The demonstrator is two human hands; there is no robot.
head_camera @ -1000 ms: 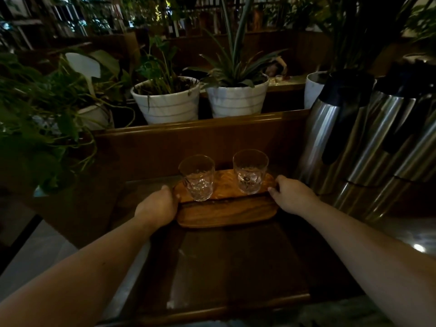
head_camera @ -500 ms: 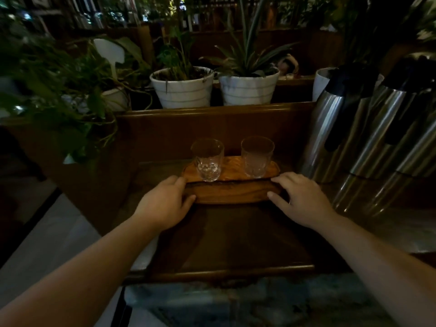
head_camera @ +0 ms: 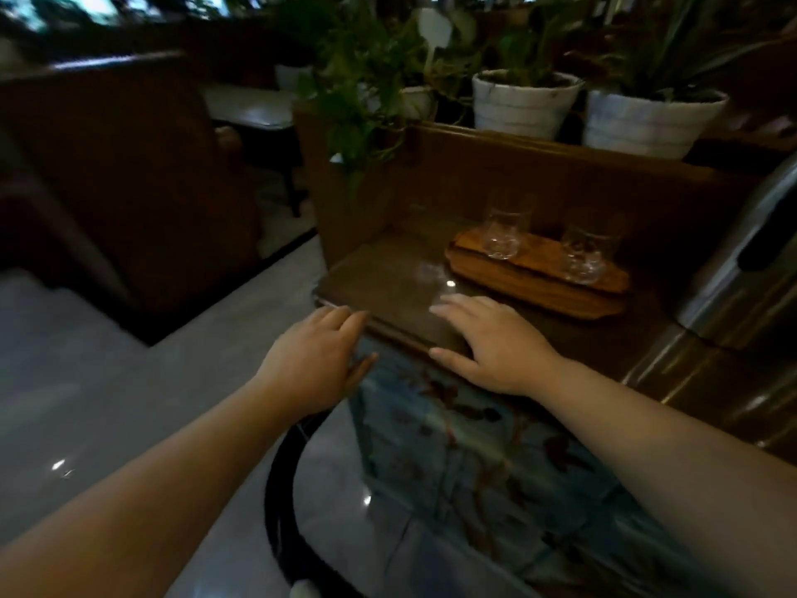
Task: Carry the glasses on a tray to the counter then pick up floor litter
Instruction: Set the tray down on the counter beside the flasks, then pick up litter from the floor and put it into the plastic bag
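A wooden tray (head_camera: 534, 280) rests on the dark counter (head_camera: 388, 278) against its back wall. Two clear glasses stand upright on it, one on the left (head_camera: 502, 235) and one on the right (head_camera: 586, 256). My left hand (head_camera: 315, 360) hovers off the counter's near left corner, fingers spread and holding nothing. My right hand (head_camera: 491, 343) is over the counter's front edge, palm down and fingers apart, a short way in front of the tray and not touching it. No litter shows on the floor in this blurred view.
Steel thermos jugs (head_camera: 742, 269) stand at the counter's right end. White plant pots (head_camera: 524, 101) with leafy plants sit on the ledge behind. Pale tiled floor (head_camera: 129, 403) opens to the left, with a dark booth seat (head_camera: 120, 174) and table beyond. A black curved tube (head_camera: 280, 489) runs below.
Both hands have let go of the tray and drawn back toward me. The view has swung left, so the tray and glasses now sit at the right.
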